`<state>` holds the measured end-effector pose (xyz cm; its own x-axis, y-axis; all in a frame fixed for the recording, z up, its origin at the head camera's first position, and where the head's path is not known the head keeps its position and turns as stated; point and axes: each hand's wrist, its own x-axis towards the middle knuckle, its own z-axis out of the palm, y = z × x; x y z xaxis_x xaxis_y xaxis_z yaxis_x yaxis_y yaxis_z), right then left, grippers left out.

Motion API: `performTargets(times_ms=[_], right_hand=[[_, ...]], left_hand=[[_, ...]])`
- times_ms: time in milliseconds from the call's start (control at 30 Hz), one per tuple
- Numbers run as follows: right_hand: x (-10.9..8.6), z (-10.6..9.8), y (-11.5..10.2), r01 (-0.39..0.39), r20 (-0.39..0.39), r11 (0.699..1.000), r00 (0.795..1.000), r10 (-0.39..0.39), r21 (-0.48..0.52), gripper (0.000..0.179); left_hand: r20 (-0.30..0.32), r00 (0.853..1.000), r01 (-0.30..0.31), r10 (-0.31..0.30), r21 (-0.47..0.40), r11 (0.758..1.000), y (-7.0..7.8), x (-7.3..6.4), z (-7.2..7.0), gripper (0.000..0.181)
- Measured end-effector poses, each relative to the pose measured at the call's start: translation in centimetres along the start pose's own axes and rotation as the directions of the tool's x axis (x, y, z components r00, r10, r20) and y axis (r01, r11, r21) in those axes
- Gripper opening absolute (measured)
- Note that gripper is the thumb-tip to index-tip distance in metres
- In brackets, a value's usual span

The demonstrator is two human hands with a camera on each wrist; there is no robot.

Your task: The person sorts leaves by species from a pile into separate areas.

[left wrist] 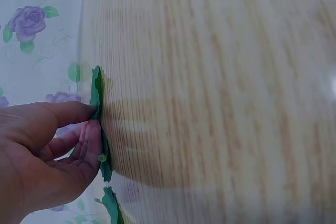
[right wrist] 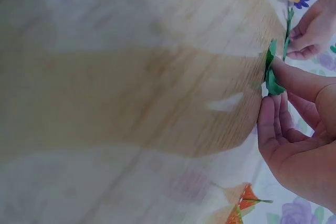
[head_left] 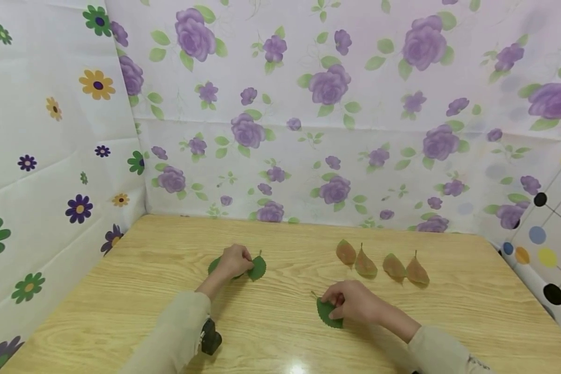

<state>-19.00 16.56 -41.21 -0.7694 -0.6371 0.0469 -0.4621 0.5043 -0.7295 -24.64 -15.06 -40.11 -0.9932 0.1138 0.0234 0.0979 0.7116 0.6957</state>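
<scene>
My left hand (head_left: 234, 261) is over the table's left half, its thumb and fingertips pinching the edge of a green leaf (head_left: 259, 268) with a short stem. Another green leaf (head_left: 213, 265) lies partly hidden under that hand. In the left wrist view, the thumb presses a green leaf (left wrist: 96, 90) close over the wood, and a second leaf (left wrist: 112, 206) shows below it. Nearer the front, my right hand (head_left: 355, 302) pinches a serrated green leaf (head_left: 326, 313) between thumb and fingers, its stem pointing up and left. The right wrist view shows this leaf (right wrist: 273, 83) slightly curled.
Several reddish-brown leaves lie in two pairs at the back right, among them a left one (head_left: 346, 252) and a right one (head_left: 417, 271). The wooden table (head_left: 280, 332) meets a flowered cloth (head_left: 280, 171) at its back edge. Patterned cloths hang at both sides.
</scene>
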Motion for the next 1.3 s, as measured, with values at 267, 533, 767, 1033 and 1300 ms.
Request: performTargets(times_ms=[267, 533, 767, 1033, 1300], right_hand=[[0.2, -0.3, 0.8, 0.017, -0.016, 1.000, 1.000, -0.017, -0.025, 0.021], [0.2, -0.5, 0.8, -0.040, -0.046, 0.999, 0.998, 0.041, 0.016, 0.020], [1.3, -0.7, 1.0, -0.087, -0.142, 0.993, 0.985, 0.098, 0.082, 0.019], [4.2, -0.3, 0.5, -0.196, -0.221, 0.951, 0.943, 0.250, 0.241, 0.022], [7.2, 1.0, -0.3, -0.201, -0.262, 0.921, 0.919, 0.295, 0.335, 0.023]], left_hand=[[0.004, 1.000, 0.012, -0.012, 0.011, 1.000, 0.2, -0.1, -0.1, 0.004], [0.005, 1.000, 0.003, -0.003, 0.007, 1.000, 0.4, -0.1, 0.0, 0.004], [0.007, 1.000, 0.010, -0.010, 0.019, 1.000, 0.2, 0.0, -0.1, 0.005], [0.009, 1.000, 0.019, -0.020, 0.041, 0.999, -0.3, 0.2, 0.0, 0.007], [0.013, 1.000, 0.010, -0.011, 0.037, 0.999, -0.2, 0.3, 0.1, 0.007]])
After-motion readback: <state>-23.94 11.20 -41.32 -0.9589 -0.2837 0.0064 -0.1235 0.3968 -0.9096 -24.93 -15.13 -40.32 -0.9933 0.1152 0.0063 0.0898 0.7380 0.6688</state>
